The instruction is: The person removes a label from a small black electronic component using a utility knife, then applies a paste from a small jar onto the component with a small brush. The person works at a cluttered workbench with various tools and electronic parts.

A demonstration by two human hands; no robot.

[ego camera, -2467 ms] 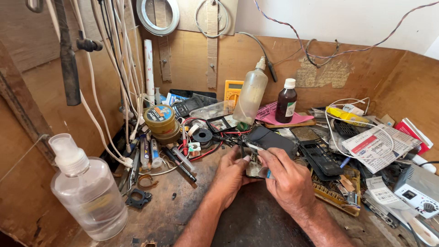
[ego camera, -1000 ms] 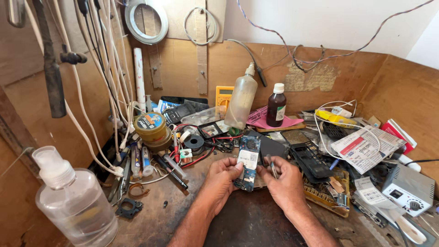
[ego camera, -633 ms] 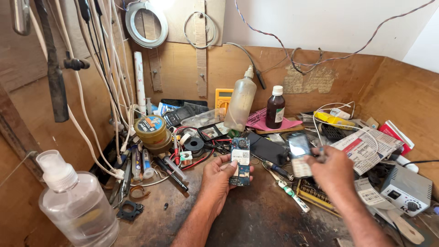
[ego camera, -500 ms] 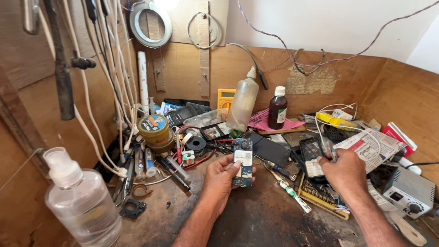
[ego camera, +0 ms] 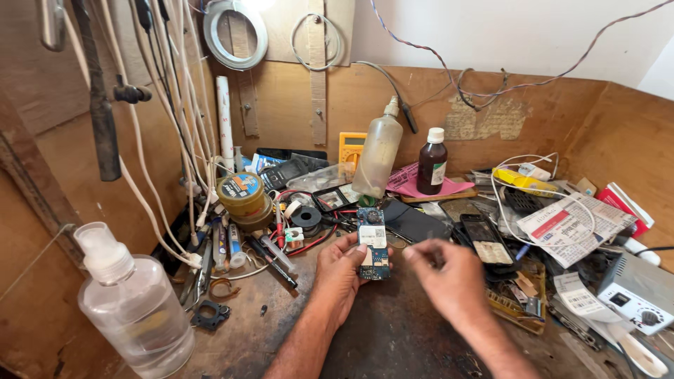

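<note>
- Back from the clutter at right, the right hand [ego camera: 449, 277] nears the circuit board [ego camera: 373, 243], fingers pinched; contents unclear.
- Left hand [ego camera: 344, 270] grips the board, steadying it for careful fine work.

Bare bench [ego camera: 393, 330] between tools [ego camera: 270, 256] and phone [ego camera: 488, 240]

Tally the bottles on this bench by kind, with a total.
Clear plastic bottles with a white cap: 1
Squeeze bottles with a spout: 1
Dark brown bottles with a white cap: 1
Total: 3
</note>
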